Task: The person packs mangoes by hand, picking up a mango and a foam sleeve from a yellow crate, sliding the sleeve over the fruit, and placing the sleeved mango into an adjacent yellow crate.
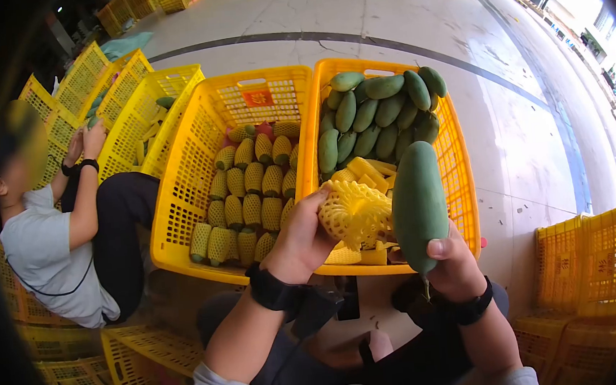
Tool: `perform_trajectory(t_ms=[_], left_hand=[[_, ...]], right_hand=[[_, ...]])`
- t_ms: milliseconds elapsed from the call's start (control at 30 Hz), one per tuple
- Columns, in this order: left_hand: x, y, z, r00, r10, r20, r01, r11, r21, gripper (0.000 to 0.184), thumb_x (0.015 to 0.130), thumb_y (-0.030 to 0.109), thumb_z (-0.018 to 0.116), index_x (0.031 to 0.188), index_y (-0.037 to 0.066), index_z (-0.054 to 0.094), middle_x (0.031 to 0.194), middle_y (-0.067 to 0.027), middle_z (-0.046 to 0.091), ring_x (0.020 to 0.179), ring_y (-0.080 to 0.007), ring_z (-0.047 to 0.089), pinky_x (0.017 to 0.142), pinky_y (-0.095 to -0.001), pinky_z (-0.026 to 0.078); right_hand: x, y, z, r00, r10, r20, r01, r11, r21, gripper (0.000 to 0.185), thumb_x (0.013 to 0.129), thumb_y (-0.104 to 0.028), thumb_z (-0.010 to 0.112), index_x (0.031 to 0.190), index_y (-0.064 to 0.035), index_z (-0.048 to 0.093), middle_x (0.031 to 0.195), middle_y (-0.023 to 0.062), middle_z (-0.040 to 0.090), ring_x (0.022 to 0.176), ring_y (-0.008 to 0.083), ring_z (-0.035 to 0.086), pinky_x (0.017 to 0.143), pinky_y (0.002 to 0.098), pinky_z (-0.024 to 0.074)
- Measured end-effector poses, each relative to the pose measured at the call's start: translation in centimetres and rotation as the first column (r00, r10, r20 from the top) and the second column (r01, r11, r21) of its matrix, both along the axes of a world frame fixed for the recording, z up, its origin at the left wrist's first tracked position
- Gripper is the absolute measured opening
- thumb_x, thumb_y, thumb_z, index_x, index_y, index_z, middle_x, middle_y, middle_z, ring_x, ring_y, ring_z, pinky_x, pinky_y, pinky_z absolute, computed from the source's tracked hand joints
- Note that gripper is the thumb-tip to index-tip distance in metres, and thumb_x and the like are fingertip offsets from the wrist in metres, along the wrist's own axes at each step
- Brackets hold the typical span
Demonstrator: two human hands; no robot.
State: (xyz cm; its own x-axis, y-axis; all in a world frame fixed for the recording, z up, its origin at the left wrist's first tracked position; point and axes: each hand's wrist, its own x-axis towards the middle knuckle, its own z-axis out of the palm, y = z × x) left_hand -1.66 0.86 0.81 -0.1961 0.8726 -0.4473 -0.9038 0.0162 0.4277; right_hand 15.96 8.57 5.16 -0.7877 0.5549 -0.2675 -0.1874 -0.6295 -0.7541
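My left hand (301,240) is closed on a yellow foam net (355,212), whose frilled mouth is spread toward the right. A large green mango (419,205) stands nearly upright in my right hand (456,264), gripped near its lower end, where a short stem hangs down. The net and the mango are side by side, the mango outside the net. Beyond them, a right yellow crate (464,180) holds bare green mangoes (386,110) and folded foam nets (368,172). In the left yellow crate (178,203), mangoes in foam nets (251,210) lie in rows.
At the left a co-worker (58,234) sits with both hands on a green mango beside a yellow crate (180,79). Several stacked yellow crates (588,261) stand at the lower right, and more lie at the lower left (137,365). A dark line crosses the pale floor.
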Motion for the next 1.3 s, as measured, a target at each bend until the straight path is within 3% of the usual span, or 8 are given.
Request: perform_trajectory(t_ms=[100,167,300,467,633,833,1033,1300], left_hand=[[0.2,0.5,0.9,0.995,0.019,-0.095,-0.016,0.999,0.031,0.024,0.088,0.019,0.043,0.102,0.0,0.05,0.095,-0.008,0.058,0.085,-0.0156,0.058,0.076,-0.0269,0.046],[0.4,0.7,0.9,0.798,0.088,-0.596,-0.102,0.995,0.011,0.019,0.087,0.018,0.047,0.084,0.001,0.054,0.073,-0.0023,0.057,0.062,-0.0073,0.055,0.056,-0.0202,0.044],[1.1,0.4,0.3,0.443,0.0,-0.896,-0.064,0.997,-0.031,0.021,0.083,0.019,0.052,0.075,0.0,0.054,0.057,0.0044,0.048,0.05,-0.0005,0.04,0.044,-0.0177,0.03],[0.8,0.1,0.7,0.559,-0.04,-0.829,0.04,0.999,-0.021,0.022,0.081,0.019,0.057,0.072,-0.001,0.053,0.053,0.006,0.041,0.048,-0.0004,0.035,0.043,-0.0186,0.027],[-1.1,-0.3,1.9,0.18,-0.061,-0.982,-0.055,0.996,-0.072,0.014,0.082,0.011,0.054,0.079,-0.003,0.056,0.063,0.0018,0.053,0.056,-0.0018,0.045,0.047,-0.0186,0.035],[0.4,-0.7,2.0,-0.713,0.168,-0.68,0.039,0.979,0.201,0.013,0.076,0.01,0.058,0.084,0.0,0.056,0.061,-0.0076,0.053,0.052,-0.0205,0.055,0.046,-0.0291,0.043],[5.2,-1.3,1.0,-0.854,0.231,-0.466,0.218,0.972,0.083,0.023,0.068,0.006,0.059,0.091,0.0,0.056,0.061,-0.0033,0.044,0.052,-0.017,0.05,0.045,-0.0261,0.044],[4.5,-0.8,1.3,-0.748,0.225,-0.624,0.178,0.974,0.138,0.024,0.07,0.01,0.062,0.092,0.0,0.058,0.061,-0.0038,0.046,0.051,-0.0178,0.05,0.045,-0.0278,0.042]], right_hand=[[0.0,0.2,-0.3,0.996,0.081,-0.035,-0.082,0.997,-0.014,0.055,0.058,-0.018,0.071,0.104,0.0033,0.05,0.091,0.0074,0.057,0.082,0.0145,0.056,0.077,0.0276,0.0454],[0.0,0.2,-0.2,0.988,0.155,0.001,-0.155,0.985,0.078,0.056,0.058,-0.018,0.071,0.105,0.0028,0.05,0.092,0.0073,0.056,0.083,0.0147,0.055,0.077,0.0277,0.0456],[0.1,-0.3,-0.6,0.961,0.273,0.032,-0.275,0.958,0.084,0.056,0.058,-0.016,0.072,0.106,0.0029,0.05,0.094,0.0063,0.056,0.082,0.0131,0.054,0.077,0.0254,0.0436],[-0.1,-0.1,-0.3,0.935,0.305,0.182,-0.339,0.919,0.201,0.051,0.059,-0.011,0.073,0.103,0.0036,0.052,0.09,0.0031,0.056,0.078,0.0108,0.053,0.074,0.0219,0.0416],[0.1,0.1,-0.8,0.9,0.258,0.352,-0.413,0.765,0.494,0.049,0.058,-0.014,0.075,0.099,0.0043,0.055,0.086,0.0036,0.058,0.078,0.0113,0.053,0.074,0.0235,0.0428],[-0.2,0.1,-2.1,0.812,0.177,0.556,-0.458,0.784,0.419,0.043,0.057,-0.015,0.075,0.09,0.0054,0.057,0.08,0.0059,0.059,0.07,0.0114,0.056,0.065,0.0235,0.0456],[-1.2,0.0,-3.2,0.92,0.063,0.387,-0.163,0.959,0.231,0.028,0.066,-0.008,0.068,0.088,0.0028,0.055,0.075,0.0042,0.057,0.064,0.0071,0.053,0.055,0.0201,0.0439],[-0.5,0.4,-2.4,0.902,0.232,0.363,-0.295,0.947,0.129,0.027,0.065,-0.002,0.064,0.089,0.0054,0.054,0.078,0.0059,0.059,0.069,0.0106,0.056,0.064,0.022,0.0456]])
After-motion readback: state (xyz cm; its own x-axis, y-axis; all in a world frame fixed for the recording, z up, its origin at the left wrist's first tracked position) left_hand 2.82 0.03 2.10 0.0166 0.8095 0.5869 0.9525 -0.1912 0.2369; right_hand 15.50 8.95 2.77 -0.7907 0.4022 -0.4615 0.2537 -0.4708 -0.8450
